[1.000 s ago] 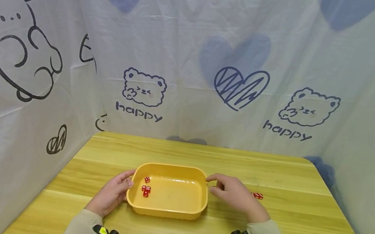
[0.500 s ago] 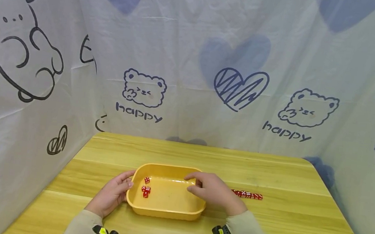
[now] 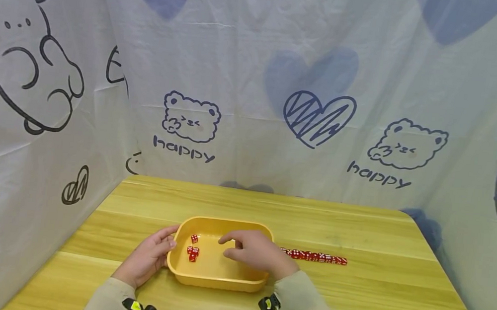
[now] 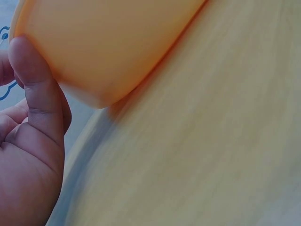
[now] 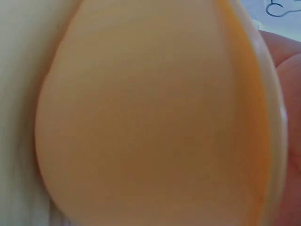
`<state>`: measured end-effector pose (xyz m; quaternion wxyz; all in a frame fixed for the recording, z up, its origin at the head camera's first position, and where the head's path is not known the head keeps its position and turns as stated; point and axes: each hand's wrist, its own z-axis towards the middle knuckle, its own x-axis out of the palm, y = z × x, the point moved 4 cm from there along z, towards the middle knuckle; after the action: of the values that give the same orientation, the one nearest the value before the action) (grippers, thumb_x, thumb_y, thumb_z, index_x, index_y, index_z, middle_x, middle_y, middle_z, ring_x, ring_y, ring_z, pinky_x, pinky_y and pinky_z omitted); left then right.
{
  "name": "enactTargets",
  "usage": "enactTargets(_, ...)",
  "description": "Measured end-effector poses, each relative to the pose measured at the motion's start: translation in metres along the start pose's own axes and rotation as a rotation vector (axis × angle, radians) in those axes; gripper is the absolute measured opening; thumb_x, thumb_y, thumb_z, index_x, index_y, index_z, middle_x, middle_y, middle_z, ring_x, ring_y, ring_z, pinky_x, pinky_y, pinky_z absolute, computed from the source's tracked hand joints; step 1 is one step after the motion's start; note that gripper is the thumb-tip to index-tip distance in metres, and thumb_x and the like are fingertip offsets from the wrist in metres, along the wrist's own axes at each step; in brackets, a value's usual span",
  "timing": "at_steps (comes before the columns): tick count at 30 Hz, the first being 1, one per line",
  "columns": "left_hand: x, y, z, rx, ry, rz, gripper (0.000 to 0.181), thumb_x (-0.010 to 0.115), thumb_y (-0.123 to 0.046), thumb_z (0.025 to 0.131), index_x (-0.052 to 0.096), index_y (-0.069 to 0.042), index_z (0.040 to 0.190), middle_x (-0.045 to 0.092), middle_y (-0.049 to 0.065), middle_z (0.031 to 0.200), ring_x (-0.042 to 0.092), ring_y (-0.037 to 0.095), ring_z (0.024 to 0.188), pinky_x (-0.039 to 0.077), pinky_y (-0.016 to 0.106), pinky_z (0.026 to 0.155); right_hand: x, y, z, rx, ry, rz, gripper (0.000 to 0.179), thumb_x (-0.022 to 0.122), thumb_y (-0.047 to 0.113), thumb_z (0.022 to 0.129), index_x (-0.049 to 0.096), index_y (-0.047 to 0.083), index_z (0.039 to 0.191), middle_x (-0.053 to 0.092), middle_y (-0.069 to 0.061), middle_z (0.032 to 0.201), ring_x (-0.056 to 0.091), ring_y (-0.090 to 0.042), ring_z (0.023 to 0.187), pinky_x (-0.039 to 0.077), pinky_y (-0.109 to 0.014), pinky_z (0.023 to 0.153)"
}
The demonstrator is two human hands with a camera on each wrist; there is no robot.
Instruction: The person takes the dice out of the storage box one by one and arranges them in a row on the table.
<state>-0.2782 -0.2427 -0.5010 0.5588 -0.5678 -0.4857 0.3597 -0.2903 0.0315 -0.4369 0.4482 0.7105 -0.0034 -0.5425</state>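
Note:
A yellow plastic tray (image 3: 213, 282) rests on the table in the head view, with several red dice (image 3: 194, 251) near its left end. My left hand (image 3: 148, 255) grips the tray's left side; in the left wrist view its thumb (image 4: 35, 84) lies against the rim. Over the tray's right half hovers my right hand (image 3: 259, 252), index finger and thumb spread apart and pointing left, nothing visible between them. In the right wrist view the tray wall (image 5: 141, 122) covers most of this hand.
Red dice stand in a straight row (image 3: 319, 257) right of the tray, its left end partly behind my right hand. The wooden table (image 3: 397, 289) meets a printed white curtain (image 3: 249, 150) at the back and sides.
My right hand has moved left, from beyond the tray's right rim to over its inside, uncovering more of the dice row. My left hand and the tray keep their place.

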Motion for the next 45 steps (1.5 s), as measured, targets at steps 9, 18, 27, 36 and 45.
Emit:
enactTargets(9,0.000,0.000,0.000,-0.009,-0.016,-0.005,0.062,0.053,-0.006,0.103,0.025,0.002,0.157,0.052,0.012,0.106,0.060,0.015,0.079,0.058,0.027,0.067,0.019,0.010,0.019,0.036,0.038,-0.050,0.029,0.069,0.030,0.096,0.073,0.025,0.125,0.065,0.010,0.090,0.050,-0.008,0.071,0.045,-0.027,0.071)
enactTargets(18,-0.002,0.000,0.001,-0.006,-0.020,0.012,0.061,0.054,-0.009,0.103,0.026,0.002,0.157,0.052,0.013,0.108,0.060,0.015,0.080,0.058,0.028,0.068,0.034,0.018,0.040,0.022,0.098,-0.117,0.028,0.068,0.029,0.096,0.073,0.028,0.123,0.069,0.010,0.121,0.059,-0.007,0.100,0.047,-0.031,0.099)
enactTargets(27,-0.002,0.000,0.000,-0.006,-0.018,0.013,0.061,0.053,-0.008,0.103,0.026,0.002,0.156,0.051,0.013,0.107,0.060,0.016,0.080,0.057,0.027,0.067,0.044,0.024,0.053,0.006,0.181,-0.149,0.031,0.071,0.028,0.094,0.072,0.030,0.125,0.067,0.013,0.120,0.057,-0.008,0.098,0.047,-0.029,0.098)
enactTargets(36,-0.002,0.002,0.000,-0.001,0.004,0.009,0.062,0.053,-0.008,0.103,0.024,0.003,0.157,0.052,0.012,0.109,0.061,0.015,0.082,0.058,0.028,0.069,0.048,0.027,0.058,0.005,0.256,-0.131,0.033,0.072,0.026,0.094,0.071,0.031,0.126,0.066,0.011,0.112,0.056,-0.011,0.097,0.045,-0.030,0.097)
enactTargets(45,0.000,0.002,0.000,0.009,0.018,0.014,0.061,0.053,-0.010,0.104,0.024,0.002,0.157,0.053,0.015,0.113,0.062,0.016,0.084,0.059,0.029,0.070,0.054,0.023,0.061,-0.003,0.277,-0.095,0.029,0.072,0.022,0.094,0.072,0.029,0.121,0.061,0.008,0.093,0.054,-0.012,0.086,0.043,-0.027,0.082)
